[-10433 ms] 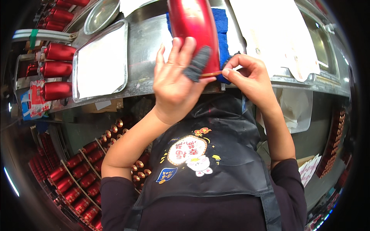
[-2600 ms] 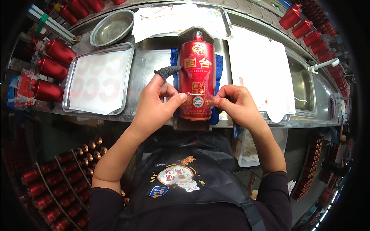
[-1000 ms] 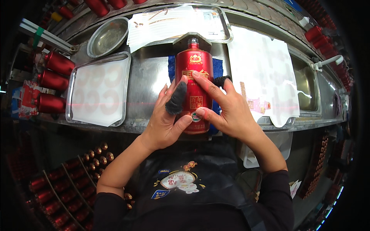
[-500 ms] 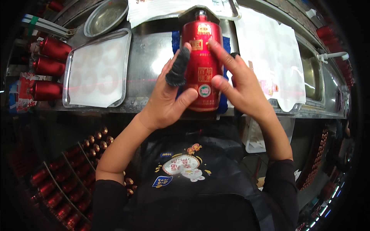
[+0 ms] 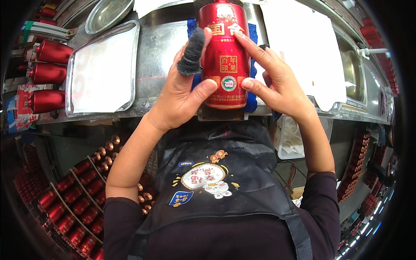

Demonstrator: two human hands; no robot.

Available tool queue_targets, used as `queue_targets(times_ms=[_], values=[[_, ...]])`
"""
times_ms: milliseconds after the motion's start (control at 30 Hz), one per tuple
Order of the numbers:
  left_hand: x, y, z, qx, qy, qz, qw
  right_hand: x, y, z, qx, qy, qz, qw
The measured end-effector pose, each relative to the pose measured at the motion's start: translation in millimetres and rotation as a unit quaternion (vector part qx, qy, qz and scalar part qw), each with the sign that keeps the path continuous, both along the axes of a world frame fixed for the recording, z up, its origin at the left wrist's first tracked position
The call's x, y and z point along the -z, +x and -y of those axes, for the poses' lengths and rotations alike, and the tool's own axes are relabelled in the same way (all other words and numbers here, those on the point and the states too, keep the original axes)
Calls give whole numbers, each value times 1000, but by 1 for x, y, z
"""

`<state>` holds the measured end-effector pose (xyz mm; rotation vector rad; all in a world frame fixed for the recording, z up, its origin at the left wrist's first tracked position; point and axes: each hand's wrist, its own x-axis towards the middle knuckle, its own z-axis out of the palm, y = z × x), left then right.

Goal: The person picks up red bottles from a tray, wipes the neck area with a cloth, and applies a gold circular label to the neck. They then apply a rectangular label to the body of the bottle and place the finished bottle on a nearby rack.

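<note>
The left hand [image 5: 182, 89] and right hand [image 5: 277, 80] flank a red bottle [image 5: 224, 54], with thumbs and forefingers spread rather than pinching. The right forefinger lies on its gold lettering; both thumbs appear to touch the lower body, one on either side of a round green-and-white sticker [image 5: 228, 84]. A dark finger cover [image 5: 193, 52] wraps a left finger near the bottle's side.

The bottle lies face up, neck away from the person, over a blue cloth [image 5: 253, 92] on the metal surface [image 5: 156, 52]. Uneven thumb pressure could skew or crease the sticker if it is not fully stuck down. A sideways push could roll the round body, as neither hand encloses it, and the loose cloth might bunch or slide beneath. The cover's rough weave could scuff the gold print.

Farther out, a paper-lined tray [image 5: 137, 56] sits left, with red bottles [image 5: 54, 52] beyond, and white paper [image 5: 303, 47] lies right.
</note>
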<state>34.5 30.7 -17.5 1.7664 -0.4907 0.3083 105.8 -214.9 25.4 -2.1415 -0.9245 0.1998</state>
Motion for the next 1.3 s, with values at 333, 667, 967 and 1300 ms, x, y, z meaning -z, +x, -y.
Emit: queue_targets(times_ms=[333, 667, 967, 1300], values=[[2, 1, -4, -13, 84, 14, 996, -2, -1, 1, -9, -35, 7, 999], [2, 2, -9, 9, 74, -4, 997, 5, -3, 0, -6, -7, -21, 1000], [-3, 4, -5, -2, 98, 29, 995, 10, -6, 5, 5, -39, 25, 999], [-9, -3, -4, 12, 97, -4, 995, -4, 57, 44, 307, 428, -471, 707]])
